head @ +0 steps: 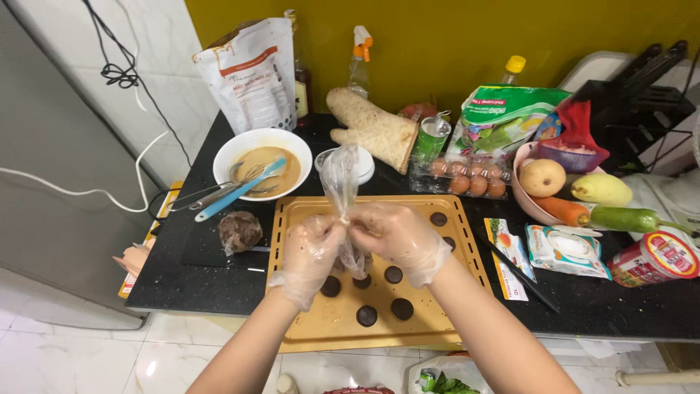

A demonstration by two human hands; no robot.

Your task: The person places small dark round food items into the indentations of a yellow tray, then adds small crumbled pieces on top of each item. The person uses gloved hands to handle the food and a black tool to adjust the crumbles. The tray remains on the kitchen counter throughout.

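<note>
Head view: both gloved hands (357, 237) pinch the plastic bag (341, 175) between them above the tray (467, 248).

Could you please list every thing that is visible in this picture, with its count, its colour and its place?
baking tray: one, tan, front centre of the black counter
chocolate discs: about seven visible, dark brown, on the tray
clear plastic bag: one, transparent, held above the tray
white bowl: one, holds tan batter, left rear
whisk: one, metal, leaning in the bowl
spatula: one, light blue, in the bowl
oven mitt: one, beige, rear centre
egg carton: one, clear with brown eggs, right of centre
pink bowl: one, holds fruit and vegetables, right
left hand: clear glove, fingers pinch the bag
right hand: clear glove, fingers pinch the bag
</note>
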